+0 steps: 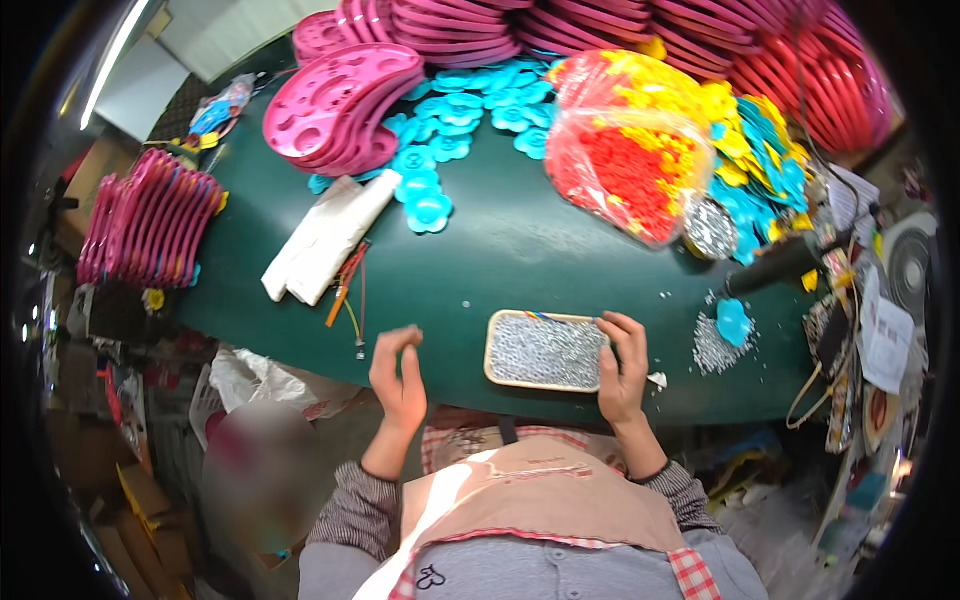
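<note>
A rectangular cream-rimmed tray (488, 372) filled with small silvery pieces, too small to name, lies on the green table in front of me. My right hand (622, 368) is at the tray's right end, fingers bent and thumb apart from them, the tips over the rim. To the left of the tray, my left hand (399, 378) hovers by the table's front edge. Its fingers curve inward, with a gap to the thumb and nothing between them. Along the tray's far rim shows a small rainbow-coloured strip (540, 316).
Pink moulded plates (335, 105) stand stacked at the back and left. Blue flower-shaped pieces (428, 208), a folded white sheet (325, 240) and loose wires (345, 290) lie nearer. Rightward are a bag of red and yellow pieces (640, 170), a round tin (710, 228) and a dark cylindrical tool (775, 265).
</note>
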A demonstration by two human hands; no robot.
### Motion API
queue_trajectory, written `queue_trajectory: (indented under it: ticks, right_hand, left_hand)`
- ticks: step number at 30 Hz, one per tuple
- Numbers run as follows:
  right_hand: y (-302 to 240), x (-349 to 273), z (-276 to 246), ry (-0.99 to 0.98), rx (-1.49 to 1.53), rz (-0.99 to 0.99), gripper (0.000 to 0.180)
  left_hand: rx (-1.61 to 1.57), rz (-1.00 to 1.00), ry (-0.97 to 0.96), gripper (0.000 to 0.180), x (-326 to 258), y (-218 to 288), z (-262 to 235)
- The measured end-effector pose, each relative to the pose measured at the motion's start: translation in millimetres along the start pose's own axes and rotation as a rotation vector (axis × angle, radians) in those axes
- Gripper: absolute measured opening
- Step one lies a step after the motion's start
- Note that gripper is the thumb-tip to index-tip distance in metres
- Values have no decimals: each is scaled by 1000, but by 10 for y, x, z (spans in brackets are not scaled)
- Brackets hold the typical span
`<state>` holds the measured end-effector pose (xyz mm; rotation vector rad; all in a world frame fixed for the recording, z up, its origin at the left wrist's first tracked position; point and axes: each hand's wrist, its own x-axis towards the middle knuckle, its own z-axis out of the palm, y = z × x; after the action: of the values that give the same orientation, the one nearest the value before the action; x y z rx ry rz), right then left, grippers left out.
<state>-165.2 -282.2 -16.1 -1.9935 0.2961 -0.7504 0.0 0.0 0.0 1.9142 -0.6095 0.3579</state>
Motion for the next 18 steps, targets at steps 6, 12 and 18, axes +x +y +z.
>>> queue_trajectory:
  ticks: [6, 12, 18]
  right_hand:
    - [16, 265, -148, 38, -14, 38, 33]
    - [169, 430, -134, 225, 40, 145, 24]
    - [405, 938, -356, 347, -190, 201, 38]
  left_hand:
    - [319, 303, 196, 12, 2050, -552, -150]
    - [843, 85, -175, 50, 3884, -1925, -667]
    - [796, 240, -105, 40, 3995, -2007, -331]
